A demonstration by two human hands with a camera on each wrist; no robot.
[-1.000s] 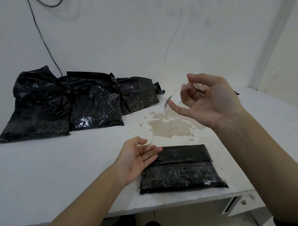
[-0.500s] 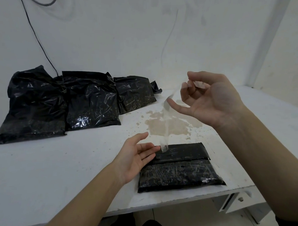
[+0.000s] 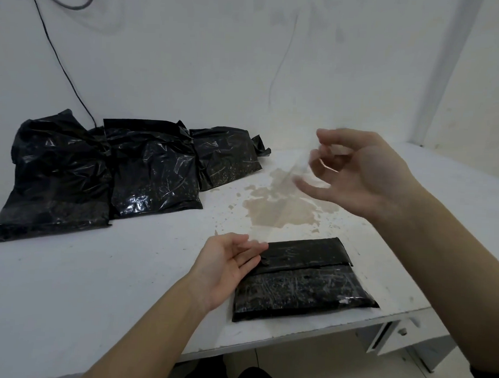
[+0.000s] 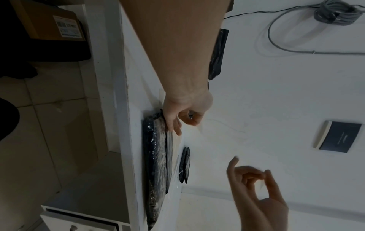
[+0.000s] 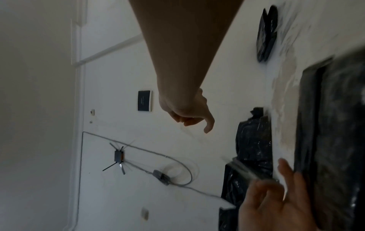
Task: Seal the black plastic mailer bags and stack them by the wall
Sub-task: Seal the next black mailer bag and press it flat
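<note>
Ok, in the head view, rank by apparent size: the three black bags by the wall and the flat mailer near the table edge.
Largest to smallest as they look:
1. left bag
2. middle bag
3. flat mailer
4. right bag
Middle bag and flat mailer look close; the mailer is nearer the camera, so unsure.

Four black mailer bags sit on my white table (image 3: 66,289): one flat bag (image 3: 301,279) at the near edge and three bags (image 3: 146,170) leaning at the wall (a fifth dark bag (image 4: 184,165) shows farther along in the wrist views). My two hands are in frame, left hand (image 3: 224,270) and right hand (image 3: 366,174). One clear strip (image 3: 279,201). One brown stain (image 3: 281,207). One black cable (image 3: 59,63).
</note>
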